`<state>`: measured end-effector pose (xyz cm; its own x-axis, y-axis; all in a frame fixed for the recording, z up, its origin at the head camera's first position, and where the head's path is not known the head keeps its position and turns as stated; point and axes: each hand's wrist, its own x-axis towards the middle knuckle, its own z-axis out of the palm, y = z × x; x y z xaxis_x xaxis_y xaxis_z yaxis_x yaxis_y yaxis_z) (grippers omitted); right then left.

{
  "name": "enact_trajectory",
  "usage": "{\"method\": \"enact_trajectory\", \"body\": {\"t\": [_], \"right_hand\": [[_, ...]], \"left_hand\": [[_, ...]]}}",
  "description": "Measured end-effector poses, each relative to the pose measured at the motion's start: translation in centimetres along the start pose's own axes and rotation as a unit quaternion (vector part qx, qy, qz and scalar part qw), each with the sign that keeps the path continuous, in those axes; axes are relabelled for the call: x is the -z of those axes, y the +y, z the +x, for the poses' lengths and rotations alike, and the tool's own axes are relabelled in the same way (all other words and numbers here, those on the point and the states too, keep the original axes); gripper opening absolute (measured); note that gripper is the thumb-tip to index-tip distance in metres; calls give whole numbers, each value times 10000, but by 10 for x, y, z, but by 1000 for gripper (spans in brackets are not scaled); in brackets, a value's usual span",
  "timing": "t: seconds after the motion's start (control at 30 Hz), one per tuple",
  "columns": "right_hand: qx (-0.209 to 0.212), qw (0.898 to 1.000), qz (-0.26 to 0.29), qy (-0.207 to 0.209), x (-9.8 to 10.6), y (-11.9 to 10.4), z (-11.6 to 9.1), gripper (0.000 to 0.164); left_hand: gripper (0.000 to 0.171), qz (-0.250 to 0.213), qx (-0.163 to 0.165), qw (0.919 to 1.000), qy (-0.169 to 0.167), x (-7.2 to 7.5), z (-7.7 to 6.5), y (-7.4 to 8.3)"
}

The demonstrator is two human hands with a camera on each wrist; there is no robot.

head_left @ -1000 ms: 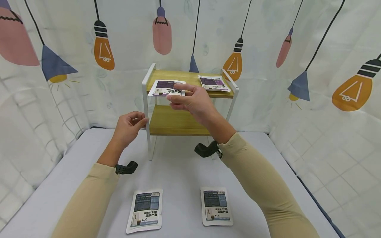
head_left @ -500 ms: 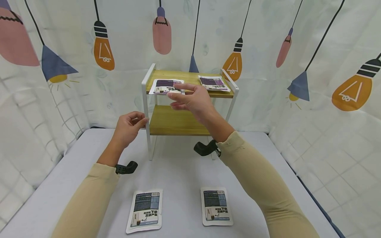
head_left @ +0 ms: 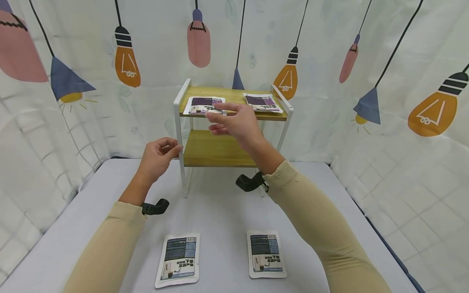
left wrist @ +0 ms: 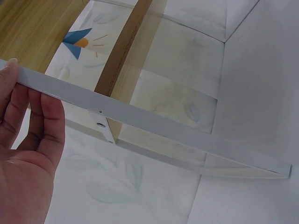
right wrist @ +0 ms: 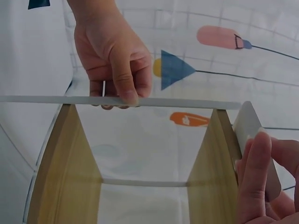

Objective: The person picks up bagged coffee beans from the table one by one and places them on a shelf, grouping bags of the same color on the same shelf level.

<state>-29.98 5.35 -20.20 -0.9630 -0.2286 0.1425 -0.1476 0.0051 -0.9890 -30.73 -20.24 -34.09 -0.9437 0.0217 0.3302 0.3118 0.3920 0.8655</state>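
My left hand pinches the white left front post of a two-tier shelf between thumb and fingers. In the right wrist view, the same left hand is seen at the post. At the top tier's front edge, my right hand pinches the corner of a flat white packet with a purple label. This packet lies over the left part of the yellow wooden top board. In the right wrist view, fingers of the right hand stand on both sides of the packet's white edge.
A second purple-labelled packet lies on the top board's right side. Two packets with dark blue labels lie on the white table: one at left, one at right. The lower board spans between the posts. A patterned curtain stands behind.
The purple-labelled packet in my right hand has moved slightly back and down onto the top board. My right hand has shifted slightly left. The left hand stays at the post.
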Motion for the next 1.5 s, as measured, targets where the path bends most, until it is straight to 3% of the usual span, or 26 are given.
{"method": "enact_trajectory", "body": {"t": [0.8, 1.5], "right_hand": [[198, 9994, 21, 272, -6, 3, 6, 38], [520, 9975, -34, 483, -15, 4, 10, 18]], "left_hand": [[40, -40, -33, 10000, 12, 0, 1, -1], [40, -83, -128, 9999, 41, -1, 1, -1]]}}
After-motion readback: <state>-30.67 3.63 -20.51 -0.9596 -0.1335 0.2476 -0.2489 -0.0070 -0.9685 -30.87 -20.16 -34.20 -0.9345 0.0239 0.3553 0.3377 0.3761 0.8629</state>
